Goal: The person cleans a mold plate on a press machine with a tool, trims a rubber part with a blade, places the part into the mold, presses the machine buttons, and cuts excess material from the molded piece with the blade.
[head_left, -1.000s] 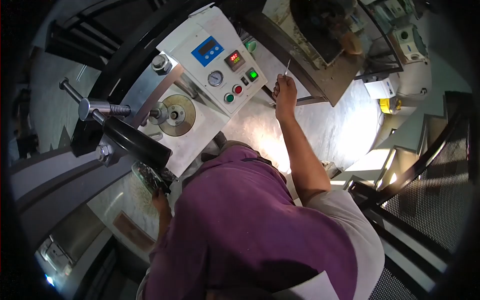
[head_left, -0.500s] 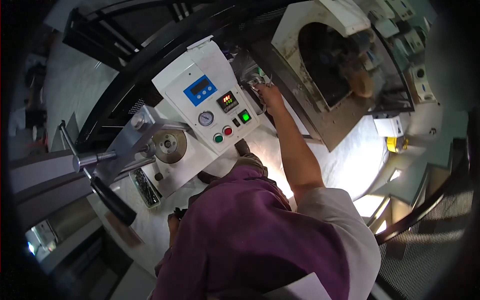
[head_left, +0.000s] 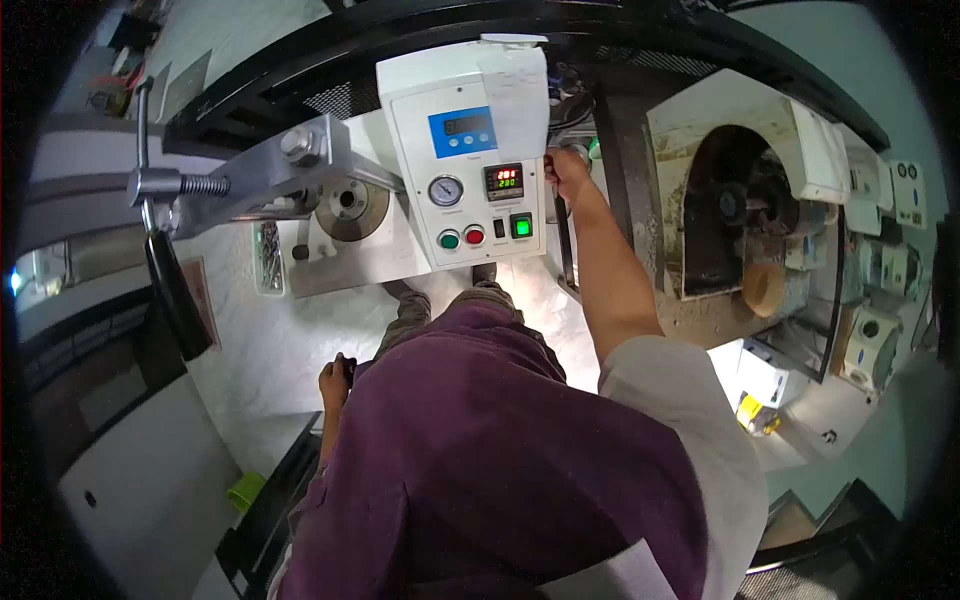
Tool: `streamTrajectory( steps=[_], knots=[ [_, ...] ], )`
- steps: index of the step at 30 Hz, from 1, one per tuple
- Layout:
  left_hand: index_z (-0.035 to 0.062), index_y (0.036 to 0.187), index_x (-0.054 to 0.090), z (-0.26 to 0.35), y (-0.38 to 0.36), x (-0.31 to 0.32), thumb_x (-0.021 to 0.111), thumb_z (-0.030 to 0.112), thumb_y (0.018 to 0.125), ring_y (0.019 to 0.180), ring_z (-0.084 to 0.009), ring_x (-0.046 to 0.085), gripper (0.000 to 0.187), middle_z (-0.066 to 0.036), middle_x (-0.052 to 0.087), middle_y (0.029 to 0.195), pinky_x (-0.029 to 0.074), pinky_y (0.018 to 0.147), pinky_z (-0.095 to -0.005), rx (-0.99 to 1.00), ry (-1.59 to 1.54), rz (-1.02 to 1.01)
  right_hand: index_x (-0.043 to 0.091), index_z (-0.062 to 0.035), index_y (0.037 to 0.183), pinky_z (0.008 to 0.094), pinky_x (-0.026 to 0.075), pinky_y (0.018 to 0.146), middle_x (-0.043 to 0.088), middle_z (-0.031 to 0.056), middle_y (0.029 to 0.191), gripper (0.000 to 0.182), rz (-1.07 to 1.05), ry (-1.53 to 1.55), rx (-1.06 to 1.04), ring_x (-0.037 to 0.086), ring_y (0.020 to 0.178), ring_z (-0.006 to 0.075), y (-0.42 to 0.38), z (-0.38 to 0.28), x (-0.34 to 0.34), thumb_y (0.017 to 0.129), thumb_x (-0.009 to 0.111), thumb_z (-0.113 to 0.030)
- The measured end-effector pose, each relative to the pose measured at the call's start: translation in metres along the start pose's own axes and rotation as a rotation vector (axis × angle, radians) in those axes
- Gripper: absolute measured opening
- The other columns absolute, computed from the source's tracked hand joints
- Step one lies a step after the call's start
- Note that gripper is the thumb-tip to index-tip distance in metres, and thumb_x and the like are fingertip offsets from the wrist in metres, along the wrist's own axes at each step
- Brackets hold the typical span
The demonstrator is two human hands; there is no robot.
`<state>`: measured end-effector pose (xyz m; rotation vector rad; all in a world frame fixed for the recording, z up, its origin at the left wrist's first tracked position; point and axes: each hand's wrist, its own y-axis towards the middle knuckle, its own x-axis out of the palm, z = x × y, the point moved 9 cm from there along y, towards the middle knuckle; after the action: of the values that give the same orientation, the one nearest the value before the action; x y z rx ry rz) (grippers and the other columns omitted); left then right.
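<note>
My right hand (head_left: 568,172) is at the right side of a white control box (head_left: 410,110), its fingers bent in against the box's edge. What they hold, if anything, is hidden. The box carries a blue display panel (head_left: 463,132), a round gauge (head_left: 445,190), a temperature-style readout (head_left: 504,181) with red and green digits, a lit green switch (head_left: 521,227), and green and red buttons. Low beside my body, my left hand (head_left: 333,386) is closed around a small black object (head_left: 348,368), whose kind I cannot make out.
Left of the box stands a metal clamp arm (head_left: 260,175) with a black handle (head_left: 178,300), over a round metal disc (head_left: 351,208). A tray of small parts (head_left: 268,258) lies beside it. To the right is a white-hooded machine (head_left: 700,120) with a dark opening. A yellow item (head_left: 757,412) sits lower right.
My right hand has drawn back from a shiny metal item behind the box to the box's right edge. The view has turned, and my left hand now shows more fully.
</note>
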<state>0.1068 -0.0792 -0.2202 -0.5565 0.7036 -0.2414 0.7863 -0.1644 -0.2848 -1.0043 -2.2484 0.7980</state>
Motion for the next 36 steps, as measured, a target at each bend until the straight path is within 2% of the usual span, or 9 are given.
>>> streamTrajectory(
  steps=[9,15,16,17,22,25,31,33,36],
  knots=[
    [0.0052,0.073,0.061,-0.108,-0.072,-0.062,0.060,0.045,0.093,0.053,-0.0153,0.052,0.044,-0.005,0.056,0.062,0.041,0.051,-0.0335,-0.379,0.048,0.233,0.061,-0.0112,0.105,0.0264,0.041,0.049,0.055,0.0032,0.079,0.026,-0.080,0.381,-0.128,0.053,0.063,0.0138,0.089,0.022,-0.017,0.094,0.053,-0.033],
    [-0.0043,0.079,0.067,-0.159,-0.050,-0.061,0.042,0.051,0.098,0.065,-0.0270,0.061,0.063,-0.017,0.065,0.073,0.047,0.068,-0.0416,-0.249,-0.121,0.411,0.058,-0.0080,0.121,0.0281,0.045,0.070,0.062,0.0063,0.111,0.037,0.256,0.285,-0.233,0.058,0.088,0.0149,-0.065,-0.001,-0.018,0.094,0.054,-0.033],
    [-0.0040,0.079,0.067,-0.162,-0.036,-0.062,0.040,0.054,0.098,0.065,-0.0268,0.062,0.067,-0.017,0.065,0.072,0.047,0.066,-0.0410,-0.231,-0.171,0.412,0.060,-0.0085,0.119,0.0284,0.042,0.067,0.062,0.0031,0.104,0.035,0.220,0.208,-0.256,0.055,0.081,0.0121,-0.057,0.017,-0.042,0.094,0.055,-0.032],
    [-0.0037,0.080,0.067,-0.162,-0.021,-0.062,0.037,0.057,0.098,0.064,-0.0267,0.062,0.070,-0.017,0.064,0.070,0.047,0.063,-0.0404,-0.213,-0.218,0.405,0.050,-0.0167,0.073,0.0258,0.032,0.042,0.046,-0.0062,0.062,0.019,0.412,0.275,-0.233,0.040,0.046,0.0082,-0.084,0.029,-0.050,0.091,0.055,-0.022],
    [-0.0035,0.095,0.064,-0.138,0.050,-0.087,0.038,0.055,0.095,0.064,-0.0255,0.061,0.064,-0.018,0.062,0.075,0.051,0.055,-0.0373,-0.246,-0.308,0.335,0.048,-0.0167,0.060,0.0269,0.029,0.034,0.039,-0.0029,0.048,0.026,0.598,0.044,0.244,0.037,0.037,0.0128,-0.110,0.189,-0.139,0.085,0.053,-0.021],
    [-0.0013,0.105,0.057,-0.115,0.069,-0.102,0.045,0.045,0.092,0.069,-0.0241,0.060,0.050,-0.018,0.059,0.088,0.053,0.055,-0.0359,-0.241,-0.474,0.290,0.055,-0.0099,0.065,0.0311,0.032,0.036,0.045,0.0014,0.050,0.027,0.312,-0.456,0.555,0.036,0.037,0.0154,-0.148,0.259,-0.063,0.090,0.051,-0.018],
    [0.0017,0.101,0.050,-0.102,0.149,-0.150,0.063,0.027,0.093,0.074,-0.0146,0.054,0.030,-0.007,0.057,0.088,0.049,0.061,-0.0305,-0.082,-0.378,0.205,0.061,0.0019,0.111,0.0277,0.050,0.058,0.065,0.0095,0.085,0.028,-0.110,-1.139,-0.530,0.061,0.069,0.0143,-0.142,0.313,0.252,0.086,0.058,-0.010],
    [0.0007,0.101,0.053,-0.101,0.189,-0.156,0.063,0.025,0.094,0.072,-0.0122,0.054,0.027,-0.005,0.058,0.085,0.047,0.062,-0.0285,-0.046,-0.412,0.180,0.053,-0.0035,0.125,0.0286,0.053,0.068,0.066,0.0153,0.096,0.038,-0.286,-0.724,-0.017,0.065,0.083,0.0196,-0.117,0.375,0.350,0.087,0.055,-0.005],
    [0.0001,0.103,0.061,-0.088,0.249,-0.160,0.062,0.026,0.095,0.071,-0.0090,0.056,0.027,-0.002,0.062,0.080,0.046,0.063,-0.0259,0.058,-0.420,0.124,0.046,-0.0122,0.126,0.0421,0.052,0.070,0.066,0.0148,0.081,0.049,-0.096,-0.950,-0.396,0.067,0.078,0.0309,-0.070,0.395,0.465,0.082,0.069,-0.010]
  ],
)
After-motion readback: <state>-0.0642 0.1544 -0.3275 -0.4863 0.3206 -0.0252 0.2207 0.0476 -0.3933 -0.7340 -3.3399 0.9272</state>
